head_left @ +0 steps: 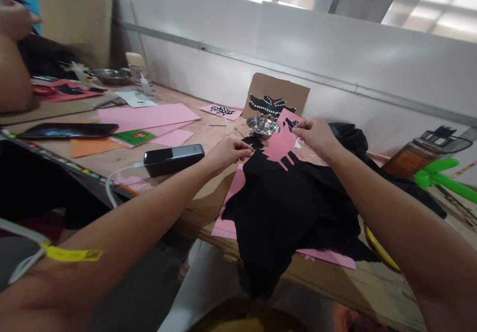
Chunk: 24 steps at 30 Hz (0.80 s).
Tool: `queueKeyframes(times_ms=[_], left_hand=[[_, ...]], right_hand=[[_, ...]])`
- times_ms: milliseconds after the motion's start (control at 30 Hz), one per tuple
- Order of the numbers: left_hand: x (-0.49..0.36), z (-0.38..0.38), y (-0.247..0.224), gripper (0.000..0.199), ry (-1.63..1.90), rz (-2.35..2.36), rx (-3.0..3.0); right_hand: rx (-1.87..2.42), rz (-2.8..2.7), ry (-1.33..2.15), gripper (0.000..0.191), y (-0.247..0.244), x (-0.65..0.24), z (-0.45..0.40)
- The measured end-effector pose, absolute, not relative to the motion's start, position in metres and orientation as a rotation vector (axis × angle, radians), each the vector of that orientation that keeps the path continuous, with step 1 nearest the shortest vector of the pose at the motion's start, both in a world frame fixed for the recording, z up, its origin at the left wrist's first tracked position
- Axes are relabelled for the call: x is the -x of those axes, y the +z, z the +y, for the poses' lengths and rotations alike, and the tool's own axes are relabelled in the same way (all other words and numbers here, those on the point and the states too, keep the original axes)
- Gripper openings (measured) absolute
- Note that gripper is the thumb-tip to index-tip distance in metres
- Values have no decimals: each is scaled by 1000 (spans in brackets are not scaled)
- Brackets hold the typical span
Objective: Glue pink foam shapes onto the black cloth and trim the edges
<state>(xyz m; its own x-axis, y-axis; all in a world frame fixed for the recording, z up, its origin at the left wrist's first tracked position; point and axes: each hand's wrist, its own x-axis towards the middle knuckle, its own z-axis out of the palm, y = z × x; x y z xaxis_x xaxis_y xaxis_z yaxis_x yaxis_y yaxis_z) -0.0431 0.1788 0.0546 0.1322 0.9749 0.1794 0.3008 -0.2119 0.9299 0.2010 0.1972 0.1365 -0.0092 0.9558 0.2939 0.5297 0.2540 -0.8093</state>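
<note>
My left hand (233, 154) is closed in a pinch at the left of a pink paper cutout; whatever is between its fingertips is too small to make out. The pink cutout (280, 145), with a jagged edge and narrow legs, stands out over black cloth (294, 207) that hangs past the table's front edge. At the cutout's upper right, my right hand (311, 130) has its thumb and fingers pinched on the paper. Just behind the cutout is a metal bowl (262, 124) with small shiny pieces in it.
Cardboard (278, 91) with a beaded black shape leans on the wall. Leftward are a power bank (174, 159) with a cable, a phone (69, 130), pink sheets (145, 121) and another person's arm (15, 68). A jar (415, 150) and green balloon (443, 175) are at right.
</note>
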Motion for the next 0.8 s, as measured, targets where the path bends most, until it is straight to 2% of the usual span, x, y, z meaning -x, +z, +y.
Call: queueKeyframes(times_ms=[333, 633, 800], left_hand=[[51, 174, 41, 11, 1080, 1252, -1661], [42, 179, 64, 14, 1093, 1295, -1820], [35, 186, 73, 12, 1121, 1290, -1913]], right_hand=[[1407, -1716, 591, 8, 143, -191, 184], [1438, -1796, 567, 11, 148, -184, 169], [1460, -1839, 540, 6, 150, -185, 164]])
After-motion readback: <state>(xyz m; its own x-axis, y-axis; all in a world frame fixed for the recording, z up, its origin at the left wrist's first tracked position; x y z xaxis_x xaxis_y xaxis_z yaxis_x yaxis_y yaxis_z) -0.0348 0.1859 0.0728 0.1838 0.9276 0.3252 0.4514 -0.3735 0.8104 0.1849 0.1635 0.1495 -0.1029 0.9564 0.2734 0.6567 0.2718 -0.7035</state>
